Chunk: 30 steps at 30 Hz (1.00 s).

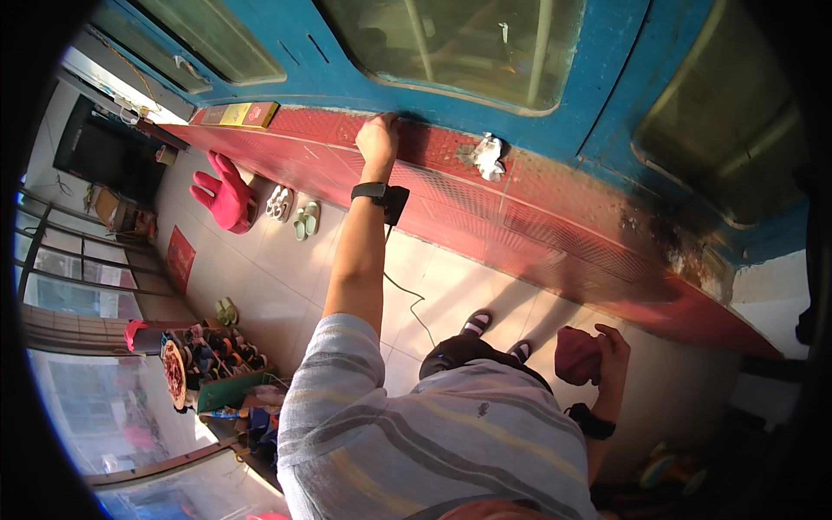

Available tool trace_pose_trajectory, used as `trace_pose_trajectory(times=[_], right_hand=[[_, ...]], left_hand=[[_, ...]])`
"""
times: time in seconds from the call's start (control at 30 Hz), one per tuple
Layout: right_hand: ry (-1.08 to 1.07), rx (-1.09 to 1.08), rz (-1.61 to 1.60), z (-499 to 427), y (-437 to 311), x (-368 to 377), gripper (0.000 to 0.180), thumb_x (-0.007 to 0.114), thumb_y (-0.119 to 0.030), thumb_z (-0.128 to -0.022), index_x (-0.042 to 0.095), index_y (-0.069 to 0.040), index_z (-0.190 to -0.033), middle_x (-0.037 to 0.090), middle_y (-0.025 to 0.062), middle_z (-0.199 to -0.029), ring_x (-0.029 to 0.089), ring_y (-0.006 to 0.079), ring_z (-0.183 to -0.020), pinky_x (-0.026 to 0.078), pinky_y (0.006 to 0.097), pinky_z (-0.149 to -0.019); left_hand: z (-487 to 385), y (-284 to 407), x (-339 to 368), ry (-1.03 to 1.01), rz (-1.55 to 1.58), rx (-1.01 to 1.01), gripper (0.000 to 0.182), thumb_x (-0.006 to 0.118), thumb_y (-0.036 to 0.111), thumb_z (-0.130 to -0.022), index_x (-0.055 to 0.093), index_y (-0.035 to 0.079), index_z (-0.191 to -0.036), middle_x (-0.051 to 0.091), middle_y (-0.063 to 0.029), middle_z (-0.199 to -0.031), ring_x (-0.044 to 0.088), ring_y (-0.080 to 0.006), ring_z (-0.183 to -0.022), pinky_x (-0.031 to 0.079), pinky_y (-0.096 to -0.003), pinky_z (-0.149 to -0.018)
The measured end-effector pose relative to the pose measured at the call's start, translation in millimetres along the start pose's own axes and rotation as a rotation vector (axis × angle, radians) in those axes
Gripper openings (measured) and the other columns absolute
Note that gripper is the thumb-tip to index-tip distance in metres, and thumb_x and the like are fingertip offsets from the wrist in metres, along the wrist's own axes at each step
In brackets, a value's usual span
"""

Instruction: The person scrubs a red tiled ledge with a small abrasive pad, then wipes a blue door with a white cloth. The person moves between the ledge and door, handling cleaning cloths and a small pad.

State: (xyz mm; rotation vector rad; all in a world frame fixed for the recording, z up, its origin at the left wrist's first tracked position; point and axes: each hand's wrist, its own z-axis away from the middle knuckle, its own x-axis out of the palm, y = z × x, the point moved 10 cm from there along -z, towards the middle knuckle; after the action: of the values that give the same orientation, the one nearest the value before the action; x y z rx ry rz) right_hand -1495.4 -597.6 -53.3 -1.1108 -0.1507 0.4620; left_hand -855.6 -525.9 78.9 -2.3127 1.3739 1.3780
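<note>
My left arm reaches out to the red tiled window ledge (442, 147), where my left hand (378, 140) rests with its fingers curled against the bottom of the blue window frame (455, 104). The fingertips are turned away, so whether anything is in them is hidden. A crumpled white tissue or rag (489, 157) lies on the ledge to the right of this hand. Lower down at the right, my right hand (611, 364) holds a bunched maroon cloth (577, 355) beside my body. Dark straps circle both wrists, and a thin cable hangs from the left one.
A yellow and red box (240, 115) lies on the ledge at left. On the tiled floor stand a pink hand-shaped chair (227, 198), white sandals (279, 203) and green slippers (306, 220). A loaded shoe rack (218, 364) is at lower left. Dark stains mark the ledge's right end.
</note>
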Motion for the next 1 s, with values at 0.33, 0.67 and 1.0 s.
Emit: trace_pose_trajectory(times=[0.33, 0.67, 1.0], right_hand=[[-0.008, 0.031, 0.025, 4.8, -0.4, 1.1, 0.023, 0.058, -0.007, -0.094, 0.067, 0.000, -0.113, 0.065, 0.0026, -0.086, 0.057, 0.0076, -0.071, 0.046, 0.0228, -0.060], [-0.026, 0.044, 0.086, 1.0, -11.2, 16.6, 0.023, 0.058, -0.004, -0.093, 0.068, -0.001, -0.113, 0.064, 0.0010, -0.085, 0.055, 0.0073, -0.073, 0.047, 0.0232, -0.067], [-0.016, -0.059, 0.076, 4.2, -14.0, 15.9, 0.021, 0.056, -0.007, -0.094, 0.068, -0.003, -0.111, 0.059, -0.0004, -0.072, 0.049, 0.0068, -0.056, 0.038, 0.0235, -0.048]], left_hand=[[5.5, 26.2, -17.5, 0.034, 0.118, 0.140, 0.017, 0.069, 0.011, -0.081, 0.077, 0.012, -0.096, 0.067, -0.0066, -0.092, 0.064, -0.0302, -0.090, 0.053, -0.0412, -0.076], [72.9, 185.2, -3.3, -0.219, 0.386, 0.407, 0.030, 0.075, 0.009, -0.076, 0.073, 0.010, -0.105, 0.068, -0.0061, -0.102, 0.064, -0.0297, -0.094, 0.054, -0.0390, -0.080], [43.6, 0.0, -48.8, 0.082, 0.279, 0.043, 0.022, 0.070, 0.005, -0.083, 0.075, 0.006, -0.104, 0.070, -0.0092, -0.096, 0.069, -0.0268, -0.081, 0.054, -0.0344, -0.071]])
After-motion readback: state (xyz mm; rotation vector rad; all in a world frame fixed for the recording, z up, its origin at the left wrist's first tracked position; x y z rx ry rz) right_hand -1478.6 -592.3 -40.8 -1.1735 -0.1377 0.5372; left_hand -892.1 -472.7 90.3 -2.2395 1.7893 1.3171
